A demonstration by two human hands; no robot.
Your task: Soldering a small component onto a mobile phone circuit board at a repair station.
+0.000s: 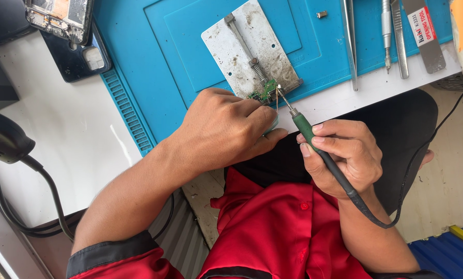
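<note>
At mat edge [138,129]: right hand [345,155] grips soldering iron [306,129]; left hand [226,129] apparently pinches green board [265,92].

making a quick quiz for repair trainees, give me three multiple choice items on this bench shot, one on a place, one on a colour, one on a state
1. Where does the small green circuit board sit?
A. at the near end of the metal holder plate
B. on the red shirt
C. inside the opened phone

2. What colour is the work mat?
A. yellow
B. blue
C. grey

3. What is the right hand doing?
A. lying flat and empty
B. gripping a pair of tweezers
C. holding the soldering iron like a pen, tip at the board

Answers: 1 A, the board is clamped at the plate's edge nearest the person, beside the left hand. 2 B, the mat under the plate is plainly blue. 3 C, fingers wrap the green-handled iron, whose tip meets the board; the tweezers lie untouched on the mat.
</note>
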